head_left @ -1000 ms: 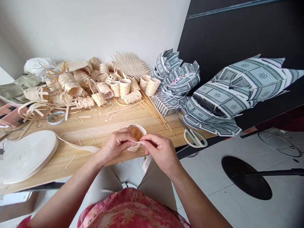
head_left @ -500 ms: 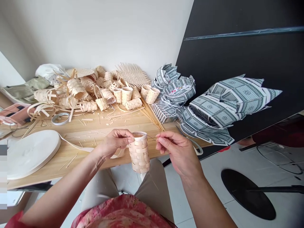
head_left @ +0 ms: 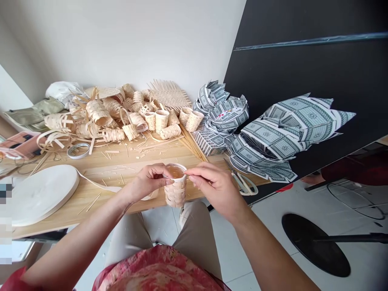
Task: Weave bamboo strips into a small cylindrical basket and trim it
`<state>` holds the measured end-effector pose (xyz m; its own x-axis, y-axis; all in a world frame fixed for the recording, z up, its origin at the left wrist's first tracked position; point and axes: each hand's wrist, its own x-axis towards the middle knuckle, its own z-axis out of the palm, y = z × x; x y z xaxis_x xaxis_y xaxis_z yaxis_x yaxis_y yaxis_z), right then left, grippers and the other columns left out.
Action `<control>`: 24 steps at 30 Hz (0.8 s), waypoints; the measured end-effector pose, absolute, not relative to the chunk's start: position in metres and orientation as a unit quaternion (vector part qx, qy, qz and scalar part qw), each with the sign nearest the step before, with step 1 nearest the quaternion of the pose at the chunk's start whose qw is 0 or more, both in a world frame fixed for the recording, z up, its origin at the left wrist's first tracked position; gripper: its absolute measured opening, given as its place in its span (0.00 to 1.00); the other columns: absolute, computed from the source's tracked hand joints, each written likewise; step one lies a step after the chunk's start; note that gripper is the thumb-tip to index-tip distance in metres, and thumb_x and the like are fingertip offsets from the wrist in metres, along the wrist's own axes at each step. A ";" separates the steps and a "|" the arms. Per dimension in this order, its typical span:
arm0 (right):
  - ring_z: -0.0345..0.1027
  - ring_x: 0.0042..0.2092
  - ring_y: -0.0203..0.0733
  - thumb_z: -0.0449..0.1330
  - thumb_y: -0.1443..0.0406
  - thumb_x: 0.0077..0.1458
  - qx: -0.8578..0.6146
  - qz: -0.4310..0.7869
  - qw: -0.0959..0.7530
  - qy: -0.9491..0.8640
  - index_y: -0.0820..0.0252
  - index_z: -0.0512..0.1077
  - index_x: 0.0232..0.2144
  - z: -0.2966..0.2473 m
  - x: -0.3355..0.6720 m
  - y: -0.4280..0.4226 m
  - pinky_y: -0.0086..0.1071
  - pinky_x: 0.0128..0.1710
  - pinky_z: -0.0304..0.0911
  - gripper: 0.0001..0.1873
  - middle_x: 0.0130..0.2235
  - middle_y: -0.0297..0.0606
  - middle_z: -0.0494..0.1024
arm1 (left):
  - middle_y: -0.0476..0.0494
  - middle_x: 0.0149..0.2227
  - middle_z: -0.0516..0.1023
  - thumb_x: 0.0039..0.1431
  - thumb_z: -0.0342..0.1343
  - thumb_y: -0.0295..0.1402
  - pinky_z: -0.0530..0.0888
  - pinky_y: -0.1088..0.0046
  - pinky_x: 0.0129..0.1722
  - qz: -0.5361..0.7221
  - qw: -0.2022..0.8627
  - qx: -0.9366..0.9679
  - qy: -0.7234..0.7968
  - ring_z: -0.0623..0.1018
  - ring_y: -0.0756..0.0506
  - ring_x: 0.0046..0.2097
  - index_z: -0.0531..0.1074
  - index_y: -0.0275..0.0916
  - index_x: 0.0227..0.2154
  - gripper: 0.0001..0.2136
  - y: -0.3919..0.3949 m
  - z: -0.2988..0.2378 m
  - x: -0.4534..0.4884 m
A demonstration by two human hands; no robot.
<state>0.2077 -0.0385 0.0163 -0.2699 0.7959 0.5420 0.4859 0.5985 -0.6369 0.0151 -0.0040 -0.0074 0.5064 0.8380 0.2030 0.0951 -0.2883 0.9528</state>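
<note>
A small woven bamboo cup basket (head_left: 176, 190) with a white rim is held over the front edge of the wooden table (head_left: 100, 198). My left hand (head_left: 148, 182) pinches its rim on the left side. On the right side of the rim, my right hand (head_left: 214, 188) has its fingertips pressed together, pinching something too thin to make out. A white band runs from the basket toward a big white roll of tape (head_left: 36, 198) on the left.
A heap of woven baskets and bamboo strips (head_left: 106, 113) fills the back of the table, with thin sticks (head_left: 194, 147), a small tape ring (head_left: 78, 150), scissors (head_left: 245, 184) and folded patterned paper shapes (head_left: 273, 133) to the right. A black stool base (head_left: 315, 246) stands on the tiled floor.
My right hand, drawn away to the right half a second ago, has come back to the basket rim. The basket has tilted so its opening faces up more.
</note>
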 end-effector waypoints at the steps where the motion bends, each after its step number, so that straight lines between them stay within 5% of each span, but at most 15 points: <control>1: 0.67 0.32 0.38 0.53 0.71 0.52 -0.416 0.177 0.438 -0.777 0.60 0.74 0.31 0.011 0.204 -0.037 0.30 0.33 0.61 0.09 0.29 0.36 0.73 | 0.48 0.25 0.70 0.49 0.58 0.36 0.65 0.76 0.30 0.371 0.494 0.718 0.322 0.69 0.52 0.29 0.72 0.33 0.24 0.10 -0.003 -0.011 0.016; 11: 0.65 0.31 0.37 0.54 0.71 0.53 -0.474 0.173 0.435 -0.746 0.60 0.72 0.27 -0.022 0.190 -0.043 0.29 0.31 0.59 0.08 0.27 0.35 0.71 | 0.48 0.24 0.67 0.56 0.52 0.36 0.65 0.78 0.29 0.377 0.386 0.792 0.286 0.68 0.52 0.28 0.71 0.32 0.21 0.14 -0.003 -0.022 0.015; 24: 0.65 0.29 0.35 0.54 0.71 0.53 -0.439 0.218 0.503 -0.712 0.60 0.73 0.31 -0.018 0.202 -0.043 0.28 0.27 0.61 0.07 0.27 0.34 0.71 | 0.48 0.25 0.68 0.54 0.54 0.27 0.64 0.82 0.24 0.407 0.282 0.822 0.281 0.69 0.54 0.27 0.72 0.33 0.25 0.05 -0.007 -0.031 0.023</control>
